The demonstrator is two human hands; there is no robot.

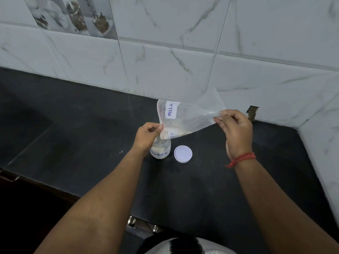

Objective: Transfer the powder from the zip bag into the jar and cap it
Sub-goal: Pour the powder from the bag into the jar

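The pour is under way. The zip bag (190,116), clear plastic with a white label reading MILK, is held tilted over the small clear jar (161,150) that stands on the dark countertop (77,125). The left hand (146,136) pinches the bag's open zip edge between thumb and fingers right at the jar's mouth, steering it in; the right hand (236,129) pinches the bag's bottom end and holds it higher, so the contents slide toward the opening. A small clump of pale powder (180,133) lies in the bag's lower fold near the mouth, and a layer already sits in the jar above its POWDER label. The white cap (183,154) lies on the counter just beside the jar, to its right, untouched. The next move probably calls for raising the bottom end further and shaking out the remaining powder while the mouth stays over the jar, then setting the bag aside and fitting the cap.
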